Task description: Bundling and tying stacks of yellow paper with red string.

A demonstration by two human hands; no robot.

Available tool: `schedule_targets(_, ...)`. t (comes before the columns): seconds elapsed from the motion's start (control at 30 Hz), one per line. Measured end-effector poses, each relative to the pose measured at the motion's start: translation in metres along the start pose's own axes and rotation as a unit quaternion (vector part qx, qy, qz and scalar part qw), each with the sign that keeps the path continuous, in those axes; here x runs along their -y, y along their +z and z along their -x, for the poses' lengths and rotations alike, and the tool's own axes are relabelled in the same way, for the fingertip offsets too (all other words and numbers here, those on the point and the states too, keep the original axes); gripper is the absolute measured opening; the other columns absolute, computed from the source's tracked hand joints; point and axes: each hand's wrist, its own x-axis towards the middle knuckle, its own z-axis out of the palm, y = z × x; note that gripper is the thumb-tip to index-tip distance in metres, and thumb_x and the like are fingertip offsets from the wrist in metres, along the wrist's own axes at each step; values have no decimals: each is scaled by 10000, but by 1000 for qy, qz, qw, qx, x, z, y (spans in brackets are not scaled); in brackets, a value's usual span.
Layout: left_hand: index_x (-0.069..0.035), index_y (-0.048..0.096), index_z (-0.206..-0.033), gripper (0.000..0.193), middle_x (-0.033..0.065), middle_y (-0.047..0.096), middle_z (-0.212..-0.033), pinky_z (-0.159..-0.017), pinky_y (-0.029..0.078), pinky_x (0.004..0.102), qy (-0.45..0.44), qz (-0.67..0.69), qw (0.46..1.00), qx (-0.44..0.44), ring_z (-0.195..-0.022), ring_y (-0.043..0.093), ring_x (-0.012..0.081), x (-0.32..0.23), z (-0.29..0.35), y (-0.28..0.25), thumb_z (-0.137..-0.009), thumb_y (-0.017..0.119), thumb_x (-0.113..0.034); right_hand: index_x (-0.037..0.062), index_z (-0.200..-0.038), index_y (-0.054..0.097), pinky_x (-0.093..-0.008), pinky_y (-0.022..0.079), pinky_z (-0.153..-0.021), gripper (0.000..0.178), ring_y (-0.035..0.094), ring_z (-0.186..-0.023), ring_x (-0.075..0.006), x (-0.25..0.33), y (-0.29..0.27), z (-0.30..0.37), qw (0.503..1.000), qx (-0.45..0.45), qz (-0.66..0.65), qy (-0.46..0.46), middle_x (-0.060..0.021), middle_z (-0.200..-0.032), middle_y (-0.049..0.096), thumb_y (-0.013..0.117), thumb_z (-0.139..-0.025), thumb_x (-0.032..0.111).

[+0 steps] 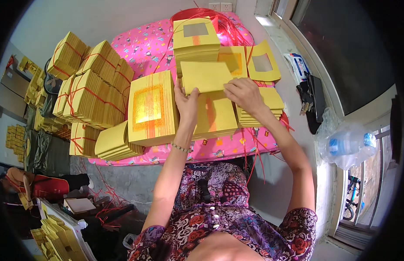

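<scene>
Tight squeeze on this pink-covered worktop [143,50]

Best opening's the bare patch back left, between the tied bundles [93,95] and rear stack [196,45]. There's a skinny strip up front too. Middle's jammed: left hand [185,99], right hand [244,93] and yellow paper [207,76] fill it. Gold-square stack [149,108] walls off the left, loose piles [271,98] crowd the right, red straps [230,29] clutter the back.

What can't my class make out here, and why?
Head view: underside of the held yellow paper; it faces away.
Head view: part of the middle stack; that paper covers it.
Head view: details of the bicycle; too small.
Head view: rest of the lower-left pile; the edge cuts it off.
</scene>
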Motion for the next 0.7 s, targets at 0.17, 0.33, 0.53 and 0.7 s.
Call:
schedule_targets(0.17,35,294,-1413,593,131,507,-1284,-898,506,305,54,36,998,13,-1064,581,169,-11,17,9,-874,542,61,15,-1198,533,-364,480,-866,414,609,-951,-257,16,-22,0,973,-121,-84,177,-131,-1052,599,681,-833,142)
schedule_targets(0.33,35,472,-1279,404,101,585,-1188,-893,505,294,47,99,991,74,-1046,588,146,-19,34,23,-883,550,45,4,-1346,372,-296,468,-881,519,582,-1018,-179,14,-30,20,827,-166,-416,340,-128,-1105,562,624,-898,77)
schedule_targets(0.53,26,497,-1249,384,92,619,-1125,-890,497,281,-11,118,986,119,-1019,594,134,-14,43,33,-881,607,9,-28,-1324,377,-270,433,-937,434,548,-1101,-153,20,-56,41,796,-151,-483,333,-111,-1177,546,532,-919,-37)
schedule_targets(0.7,23,511,-1223,382,90,637,-1086,-860,502,274,3,6,987,158,-985,606,135,-10,40,46,-866,644,-5,-28,-1294,413,-271,411,-971,363,530,-1135,-134,14,-71,57,797,-157,-475,339,-96,-1233,533,497,-940,-26)
